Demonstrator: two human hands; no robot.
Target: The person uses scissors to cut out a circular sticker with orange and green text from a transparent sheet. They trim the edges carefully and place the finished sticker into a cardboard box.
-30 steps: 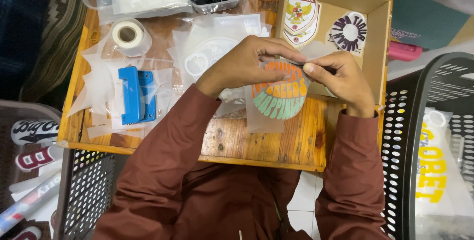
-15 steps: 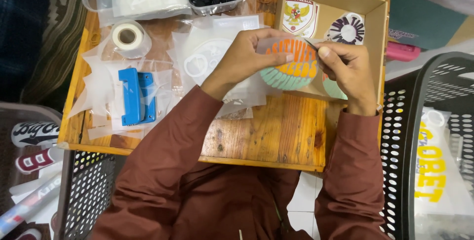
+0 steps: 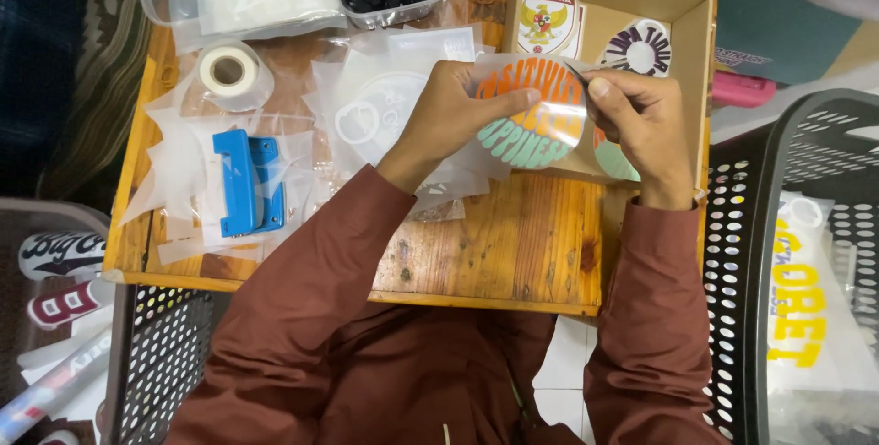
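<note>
Round sticker [image 3: 529,115] in clear sleeve held above wooden counter [image 3: 494,244], beside open cardboard box [image 3: 682,5]. Left hand [image 3: 449,120] grip clamped on sticker's left edge; right hand [image 3: 641,120] grip pinching right edge.

Bare wooden tabletop [image 3: 513,253] lies open below the hands (clear bags [image 3: 366,106], blue punch [image 3: 245,181] crowd the left).
</note>
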